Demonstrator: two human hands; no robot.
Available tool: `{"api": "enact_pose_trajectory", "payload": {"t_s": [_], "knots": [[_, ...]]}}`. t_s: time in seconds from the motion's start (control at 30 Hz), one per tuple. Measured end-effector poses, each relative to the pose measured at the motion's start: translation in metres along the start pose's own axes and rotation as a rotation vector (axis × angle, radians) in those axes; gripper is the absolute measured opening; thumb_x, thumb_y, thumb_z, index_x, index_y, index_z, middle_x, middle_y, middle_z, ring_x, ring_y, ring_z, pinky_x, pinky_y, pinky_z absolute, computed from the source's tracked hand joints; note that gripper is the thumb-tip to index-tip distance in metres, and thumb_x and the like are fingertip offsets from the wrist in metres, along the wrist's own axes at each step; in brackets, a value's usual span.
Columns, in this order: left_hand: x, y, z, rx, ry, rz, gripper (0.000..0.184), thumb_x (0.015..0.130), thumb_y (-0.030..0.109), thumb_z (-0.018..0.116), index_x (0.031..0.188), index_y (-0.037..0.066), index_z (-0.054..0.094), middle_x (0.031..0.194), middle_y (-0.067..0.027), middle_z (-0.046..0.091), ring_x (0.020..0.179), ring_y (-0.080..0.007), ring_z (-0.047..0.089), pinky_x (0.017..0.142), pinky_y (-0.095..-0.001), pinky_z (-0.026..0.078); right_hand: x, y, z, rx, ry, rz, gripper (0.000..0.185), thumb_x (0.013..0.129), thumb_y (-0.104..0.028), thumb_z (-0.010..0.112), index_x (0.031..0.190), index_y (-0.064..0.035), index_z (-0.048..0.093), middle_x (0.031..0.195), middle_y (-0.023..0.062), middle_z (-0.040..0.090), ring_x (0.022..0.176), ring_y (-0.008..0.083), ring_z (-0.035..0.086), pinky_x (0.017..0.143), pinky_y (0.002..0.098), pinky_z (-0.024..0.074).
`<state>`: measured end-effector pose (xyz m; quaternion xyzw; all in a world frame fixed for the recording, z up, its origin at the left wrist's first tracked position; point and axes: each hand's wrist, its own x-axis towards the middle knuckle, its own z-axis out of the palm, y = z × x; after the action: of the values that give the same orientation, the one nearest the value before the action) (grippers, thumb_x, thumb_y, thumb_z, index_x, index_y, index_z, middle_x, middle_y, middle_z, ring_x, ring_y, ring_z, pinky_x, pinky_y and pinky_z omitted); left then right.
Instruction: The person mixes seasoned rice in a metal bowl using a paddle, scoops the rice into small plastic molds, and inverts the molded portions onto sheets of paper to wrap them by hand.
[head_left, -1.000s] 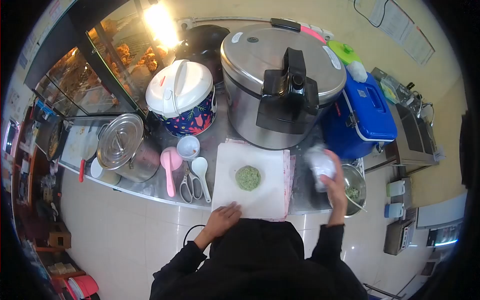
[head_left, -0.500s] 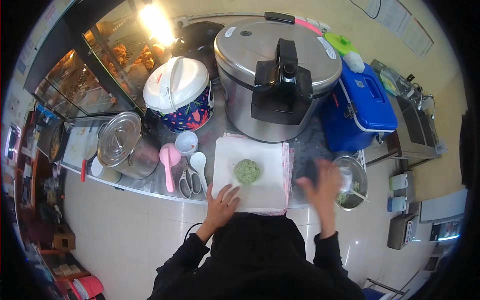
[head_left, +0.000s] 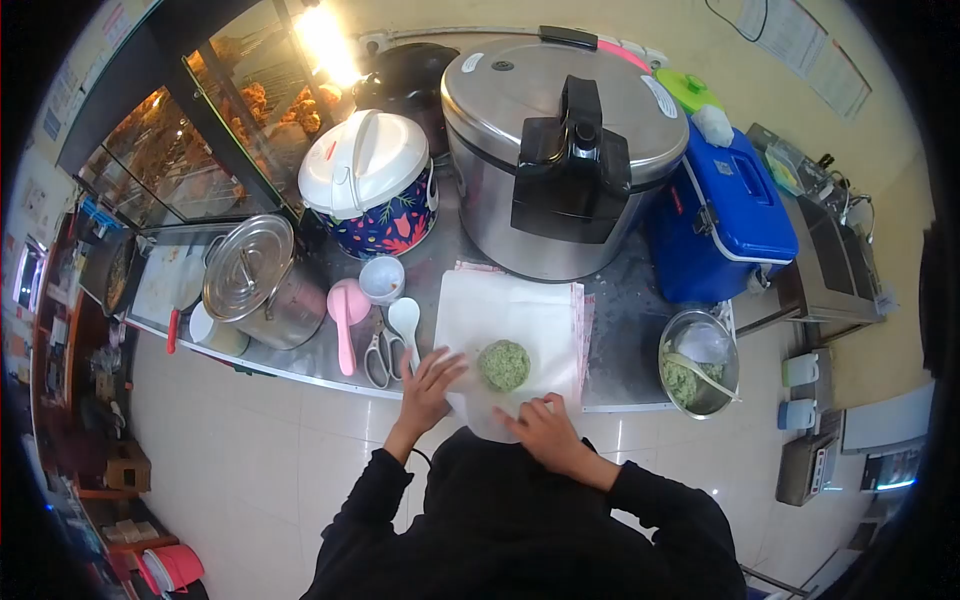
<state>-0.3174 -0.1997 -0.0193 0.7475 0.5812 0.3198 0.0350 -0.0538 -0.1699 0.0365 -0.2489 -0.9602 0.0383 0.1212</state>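
Observation:
A round mound of green-tinted rice (head_left: 503, 366) sits on a stack of white wrapping paper (head_left: 470, 310) at the table's front edge. My left hand (head_left: 428, 390) rests at the left side of the paper, its fingers spread apart. At the front right, my right hand (head_left: 545, 430) has its fingers curled at the near edge of the top sheet, which bends there. To the right stands a metal bowl (head_left: 735, 362) with more green rice and a pale spoon (head_left: 712, 378) in it.
Behind the paper stands a big steel rice cooker (head_left: 490, 215), with a blue cooler box (head_left: 740, 215) to its right. Left of the paper lie a white spoon (head_left: 404, 318), scissors (head_left: 378, 362), a pink ladle (head_left: 347, 310) and a small cup (head_left: 382, 279). A lidded steel pot (head_left: 290, 310) stands farther left.
My right hand has moved from beside the metal bowl to the paper's near edge. The pale spoon now lies in the bowl. My left hand remains by the paper's left side.

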Motion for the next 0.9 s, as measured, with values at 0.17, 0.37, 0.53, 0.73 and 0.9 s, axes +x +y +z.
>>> {"api": "enact_pose_trajectory", "payload": {"t_s": [0.17, 0.37, 0.53, 0.73, 0.9], "knots": [[-0.010, -0.017, -0.026, -0.451, -0.356, -0.073, 0.042, 0.062, -0.008, 0.065, 0.095, 0.016, 0.074, 0.112, -0.0003, 0.071, 0.122, -0.0257, 0.058, 0.113, -0.0433, 0.036, -0.031, 0.062, -0.010, 0.590, 0.139, 0.158, 0.024, 0.083, -0.010, 0.065, 0.106, -0.0099, 0.069, 0.095, 0.0089, 0.064, 0.089, 0.0252, 0.063, 0.082, 0.0406, 0.0458], [0.014, -0.044, -0.008, -0.827, -0.367, -0.673, 0.036, 0.098, 0.034, 0.062, 0.088, 0.001, 0.071, 0.064, 0.0067, 0.054, 0.059, -0.0003, 0.046, 0.052, -0.0214, 0.038, -0.007, 0.107, 0.034, 0.817, 0.092, 0.879, 0.008, 0.088, -0.010, 0.065, 0.094, -0.0057, 0.067, 0.092, 0.0119, 0.068, 0.078, 0.0324, 0.065, 0.071, 0.0377, 0.0498], [0.016, -0.045, -0.003, -0.894, -0.344, -0.731, 0.041, 0.098, 0.038, 0.061, 0.079, 0.003, 0.069, 0.059, 0.0079, 0.049, 0.054, -0.0014, 0.041, 0.048, -0.0227, 0.035, 0.013, 0.061, 0.021, 0.208, 0.722, 0.682, 0.012, 0.088, -0.013, 0.060, 0.096, -0.0079, 0.068, 0.102, 0.0066, 0.067, 0.092, 0.0272, 0.062, 0.080, 0.0415, 0.0466], [0.034, -0.060, -0.006, -1.046, -0.509, -0.948, 0.041, 0.099, 0.039, 0.059, 0.081, 0.004, 0.069, 0.061, 0.0040, 0.052, 0.057, -0.0032, 0.044, 0.051, -0.0237, 0.039, 0.034, 0.019, 0.037, -0.013, 0.276, 0.053, 0.031, 0.087, -0.012, 0.058, 0.117, -0.0085, 0.064, 0.122, 0.0040, 0.063, 0.120, 0.0184, 0.057, 0.106, 0.0492, 0.0325], [0.101, -0.071, 0.018, -0.465, -0.161, -0.251, 0.025, 0.093, 0.033, 0.064, 0.095, 0.009, 0.071, 0.081, -0.0078, 0.066, 0.083, -0.0244, 0.066, 0.071, -0.0375, 0.051, 0.038, 0.033, 0.041, -0.009, 0.310, 0.048, 0.035, 0.085, -0.011, 0.060, 0.120, -0.0096, 0.063, 0.119, 0.0016, 0.064, 0.120, 0.0164, 0.057, 0.106, 0.0503, 0.0321]]}}
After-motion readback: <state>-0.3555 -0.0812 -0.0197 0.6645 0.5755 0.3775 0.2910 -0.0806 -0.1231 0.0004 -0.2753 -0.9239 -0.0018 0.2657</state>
